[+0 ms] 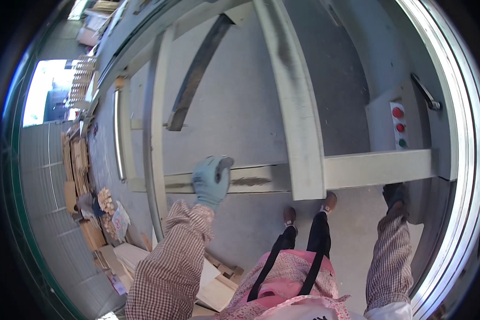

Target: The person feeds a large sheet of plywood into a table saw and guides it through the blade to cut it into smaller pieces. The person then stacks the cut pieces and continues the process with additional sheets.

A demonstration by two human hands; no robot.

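Observation:
My left hand [212, 180], in a light blue glove with dark grey patches, is closed into a fist over the grey crossbeam [277, 178]. What it holds, if anything, is hidden by the curled fingers. Dark scuff marks run along the beam beside it. Over on the right, my right hand [394, 194] wears a dark glove and reaches to the near edge of the beam's right end. Its fingers are mostly out of sight there. A wide pale bar [296, 106] runs away from me, its near end overlapping the crossbeam between my hands.
A panel with red and green buttons [398, 127] and a dark lever handle [426, 93] sit at the right of the machine frame. A slanted dark metal strip [197, 74] lies beyond the crossbeam. Stacked wood [77, 165] stands left; boards [218, 288] lie low, near my left arm.

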